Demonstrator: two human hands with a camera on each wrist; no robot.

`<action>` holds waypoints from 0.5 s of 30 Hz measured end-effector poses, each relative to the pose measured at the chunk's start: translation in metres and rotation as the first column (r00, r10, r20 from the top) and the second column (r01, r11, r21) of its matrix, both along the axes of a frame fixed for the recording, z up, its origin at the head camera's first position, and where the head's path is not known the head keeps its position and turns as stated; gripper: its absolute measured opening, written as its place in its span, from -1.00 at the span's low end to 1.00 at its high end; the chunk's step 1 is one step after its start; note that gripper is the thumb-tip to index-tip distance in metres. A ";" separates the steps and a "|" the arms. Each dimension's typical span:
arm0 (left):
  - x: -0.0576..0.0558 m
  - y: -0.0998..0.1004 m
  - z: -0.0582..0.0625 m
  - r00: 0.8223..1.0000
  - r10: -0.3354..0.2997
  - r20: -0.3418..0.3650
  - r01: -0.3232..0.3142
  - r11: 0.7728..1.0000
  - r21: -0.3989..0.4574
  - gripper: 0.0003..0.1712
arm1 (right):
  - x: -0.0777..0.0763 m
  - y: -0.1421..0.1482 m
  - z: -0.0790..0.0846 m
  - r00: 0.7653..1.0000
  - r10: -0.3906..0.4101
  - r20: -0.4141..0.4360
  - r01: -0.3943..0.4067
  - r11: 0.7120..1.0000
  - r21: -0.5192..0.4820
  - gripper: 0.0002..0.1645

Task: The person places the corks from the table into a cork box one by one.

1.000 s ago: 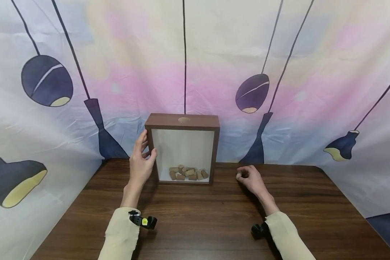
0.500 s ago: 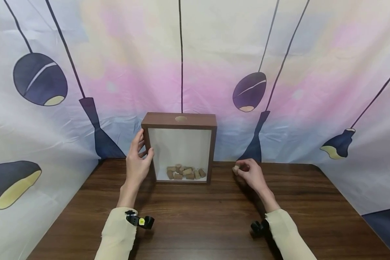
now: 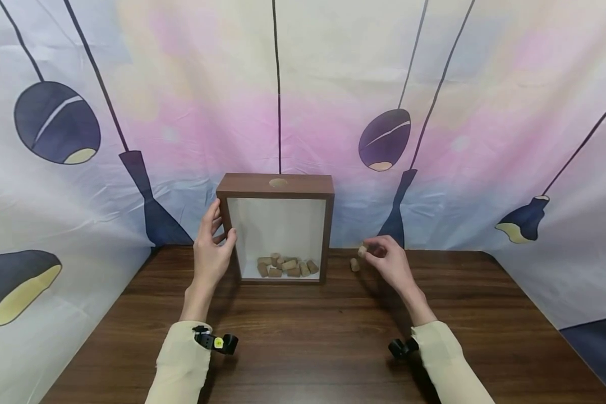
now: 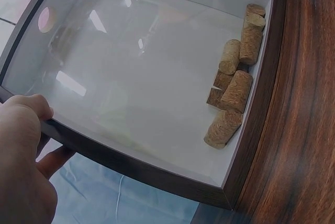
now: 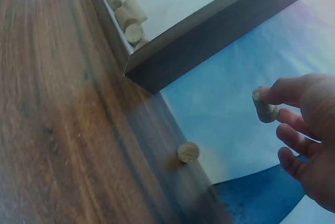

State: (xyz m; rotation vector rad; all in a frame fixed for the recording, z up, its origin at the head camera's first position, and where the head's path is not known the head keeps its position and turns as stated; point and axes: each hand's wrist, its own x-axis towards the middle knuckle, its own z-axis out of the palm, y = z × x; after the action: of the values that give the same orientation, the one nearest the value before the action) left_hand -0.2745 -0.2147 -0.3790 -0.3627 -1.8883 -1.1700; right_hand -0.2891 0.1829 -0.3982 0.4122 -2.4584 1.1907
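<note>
A brown wooden display box (image 3: pixel 328 235) with a clear front stands upright at the back of the table, several wine corks (image 3: pixel 288 266) heaped along its bottom. My left hand (image 3: pixel 211 255) grips its left side, the thumb at the front edge and the fingers farther back along the side. To the right of the box, my right hand (image 3: pixel 393 264) pinches a wine cork (image 5: pixel 265 105) between thumb and fingertip, raised over the table. Another cork (image 3: pixel 354 265) stands on the tabletop between the box and this hand.
A round hole (image 3: pixel 278 183) opens in the top of the box. The dark wood table (image 3: pixel 323 342) ends at the back against a patterned cloth (image 3: pixel 182 101) printed with hanging lamps. A small black camera (image 3: pixel 224 343) is worn on each wrist.
My right hand has lifted the pinched cork up from the tabletop, and the other cork now shows beside it. The left hand keeps its grip; the whole head view has shifted slightly.
</note>
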 end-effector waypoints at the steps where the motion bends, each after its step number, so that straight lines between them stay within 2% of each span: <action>1: 0.000 0.000 0.000 1.000 0.001 -0.003 -0.001 1.000 0.001 -0.14 | 0.001 -0.001 0.002 1.000 0.002 -0.003 -0.002 1.000 0.001 -0.63; 15: -0.001 0.000 0.000 1.000 0.001 -0.011 -0.001 1.000 -0.012 -0.13 | 0.012 -0.011 0.026 0.996 0.004 -0.092 -0.010 0.998 -0.061 -0.69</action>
State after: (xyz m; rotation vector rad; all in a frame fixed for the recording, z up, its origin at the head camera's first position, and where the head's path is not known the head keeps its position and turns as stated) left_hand -0.2759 -0.2152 -0.3791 -0.3743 -1.8870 -1.1544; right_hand -0.2768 0.1721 -0.3725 0.4486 -2.3385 1.2188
